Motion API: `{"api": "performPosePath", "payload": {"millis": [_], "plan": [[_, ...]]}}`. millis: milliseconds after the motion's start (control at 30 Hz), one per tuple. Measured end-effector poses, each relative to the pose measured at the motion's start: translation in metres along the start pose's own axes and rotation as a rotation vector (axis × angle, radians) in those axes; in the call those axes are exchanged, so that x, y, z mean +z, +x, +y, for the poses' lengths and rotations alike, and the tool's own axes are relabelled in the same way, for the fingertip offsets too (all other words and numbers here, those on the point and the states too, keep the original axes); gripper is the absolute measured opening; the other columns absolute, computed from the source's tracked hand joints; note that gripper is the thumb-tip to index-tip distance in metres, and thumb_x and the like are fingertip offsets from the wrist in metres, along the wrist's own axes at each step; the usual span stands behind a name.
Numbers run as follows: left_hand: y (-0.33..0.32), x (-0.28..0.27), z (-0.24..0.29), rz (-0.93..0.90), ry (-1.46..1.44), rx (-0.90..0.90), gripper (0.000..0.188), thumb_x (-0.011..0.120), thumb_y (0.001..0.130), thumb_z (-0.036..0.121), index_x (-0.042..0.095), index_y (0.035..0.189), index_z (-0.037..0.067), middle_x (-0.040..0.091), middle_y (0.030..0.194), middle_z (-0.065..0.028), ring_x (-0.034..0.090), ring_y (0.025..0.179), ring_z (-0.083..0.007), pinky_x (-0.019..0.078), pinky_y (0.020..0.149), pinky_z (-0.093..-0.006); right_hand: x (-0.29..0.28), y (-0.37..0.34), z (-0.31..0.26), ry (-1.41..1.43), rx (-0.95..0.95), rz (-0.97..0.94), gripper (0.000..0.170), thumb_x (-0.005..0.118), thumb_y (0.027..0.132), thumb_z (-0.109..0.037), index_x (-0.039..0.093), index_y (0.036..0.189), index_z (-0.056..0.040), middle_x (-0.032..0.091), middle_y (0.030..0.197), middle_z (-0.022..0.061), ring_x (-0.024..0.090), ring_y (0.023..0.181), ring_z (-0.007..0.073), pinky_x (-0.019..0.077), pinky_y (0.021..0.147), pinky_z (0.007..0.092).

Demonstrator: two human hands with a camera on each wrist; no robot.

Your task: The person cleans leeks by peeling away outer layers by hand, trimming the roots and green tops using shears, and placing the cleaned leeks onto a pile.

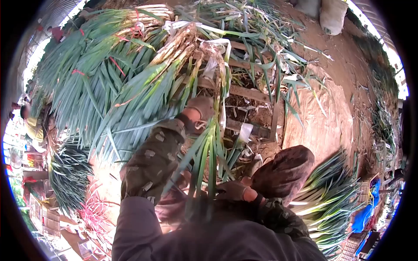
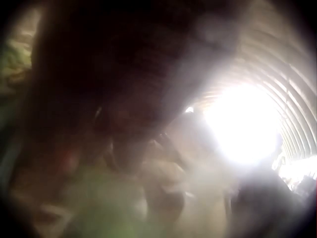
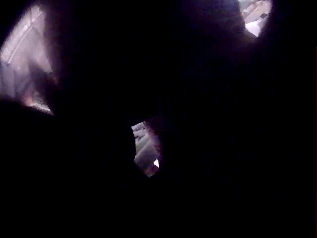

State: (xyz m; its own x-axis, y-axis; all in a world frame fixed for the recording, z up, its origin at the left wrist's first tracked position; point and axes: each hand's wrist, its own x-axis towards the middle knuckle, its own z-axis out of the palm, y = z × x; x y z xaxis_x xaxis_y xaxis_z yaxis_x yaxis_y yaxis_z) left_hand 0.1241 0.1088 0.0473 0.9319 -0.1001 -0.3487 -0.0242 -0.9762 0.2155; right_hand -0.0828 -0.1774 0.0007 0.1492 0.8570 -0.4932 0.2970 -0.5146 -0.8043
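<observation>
Head view, near to far: right hand (image 1: pixel 233 190) by leaf ends of long green onion (image 1: pixel 212 130), between knees, can't tell if fingers are apart or clamped. Bit farther, left hand (image 1: pixel 200 108) right beside same onion's stalk, fingers partly hidden, grip unclear too. Wooden slats (image 1: pixel 250 92) beyond, big onion pile (image 1: pixel 87 74) far left, pale sack (image 1: pixel 333 17) far right. Wrist views too blurry/dark, sorry.

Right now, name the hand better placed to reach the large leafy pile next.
Left, probably: the left hand is close beside the leafy pile, while the right hand is lower, near a knee, across the central leaves. The left's grip is unclear.
</observation>
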Motion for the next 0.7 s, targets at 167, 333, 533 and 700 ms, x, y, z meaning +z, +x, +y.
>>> {"api": "performPosePath", "payload": {"millis": [167, 333, 533, 700], "plan": [[0.102, -0.009, -0.016, 0.420, -0.301, -0.169, 0.089, 0.084, 0.072, 0.049, 0.048, 0.135, -0.001, 0.064, 0.124, -0.0266, 0.065, 0.113, -0.0383, 0.0532, 0.093, -0.0437, -0.034, -0.019, 0.004, 0.126, 0.121, 0.226, 0.041, 0.063, 0.093, -0.049, 0.070, 0.110, -0.0122, 0.074, 0.096, 0.0122, 0.071, 0.090, 0.0281, 0.0525, 0.078, 0.0399], [0.176, 0.004, 0.011, 0.370, -0.177, -0.417, 0.074, 0.078, 0.081, 0.042, 0.054, 0.131, -0.007, 0.062, 0.125, -0.0292, 0.065, 0.111, -0.0423, 0.0535, 0.094, -0.0436, -0.039, -0.019, 0.037, 0.219, 0.183, 0.352, 0.041, 0.067, 0.091, -0.047, 0.072, 0.111, -0.0109, 0.074, 0.096, 0.0130, 0.071, 0.092, 0.0291, 0.0526, 0.081, 0.0387], [0.234, -0.050, -0.006, 0.161, 0.237, 0.160, 0.033, 0.063, 0.090, 0.025, 0.069, 0.110, 0.000, 0.072, 0.101, -0.0185, 0.071, 0.091, -0.0310, 0.0574, 0.081, -0.0397, -0.047, -0.007, 0.052, 0.411, 0.272, 0.406, 0.039, 0.067, 0.091, -0.043, 0.072, 0.110, -0.0084, 0.074, 0.097, 0.0142, 0.071, 0.093, 0.0298, 0.0528, 0.082, 0.0385], [0.221, -0.285, 0.020, 0.687, 0.030, 0.897, 0.039, 0.068, 0.088, 0.032, 0.067, 0.111, 0.001, 0.071, 0.103, -0.0174, 0.071, 0.093, -0.0275, 0.0588, 0.082, -0.0369, -0.060, -0.003, 0.049, 0.475, 0.265, 0.444, 0.037, 0.068, 0.091, -0.040, 0.073, 0.104, -0.0056, 0.073, 0.092, 0.0143, 0.071, 0.087, 0.0302, 0.0526, 0.079, 0.0396]]}}
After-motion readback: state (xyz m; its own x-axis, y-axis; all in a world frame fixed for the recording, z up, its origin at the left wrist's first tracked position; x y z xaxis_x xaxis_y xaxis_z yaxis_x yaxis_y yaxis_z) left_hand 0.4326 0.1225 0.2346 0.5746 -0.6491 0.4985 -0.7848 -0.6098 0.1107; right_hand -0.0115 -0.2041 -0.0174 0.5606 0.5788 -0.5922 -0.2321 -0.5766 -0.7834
